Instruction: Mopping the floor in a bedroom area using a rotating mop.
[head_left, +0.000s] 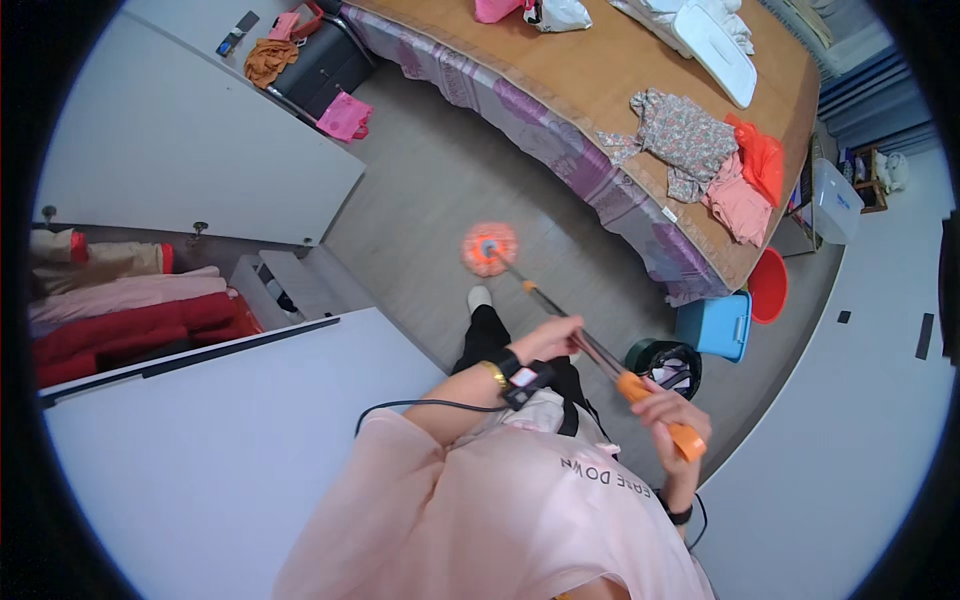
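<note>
A flat mop with a round orange-and-white fringed head (504, 259) rests on the grey floor ahead of my feet. Its thin metal pole (551, 304) slopes back towards my body. Around the middle of the pole, my left hand (551, 339) is closed. Further up, my right hand (671, 420) grips the orange handle (636, 386) near its end. A white shoe (479, 298) on my foot stands just behind the mop head. The mop head looks slightly blurred.
To the right stands a bed with a patterned skirt (540, 139). A black-lined bin (651, 367), a light-blue box (712, 322) and a red bucket (769, 285) sit by its corner. At left, a wardrobe with sliding white doors (225, 435) holds clothes; a pink bag (345, 116) hangs by the dark cabinet (322, 71).
</note>
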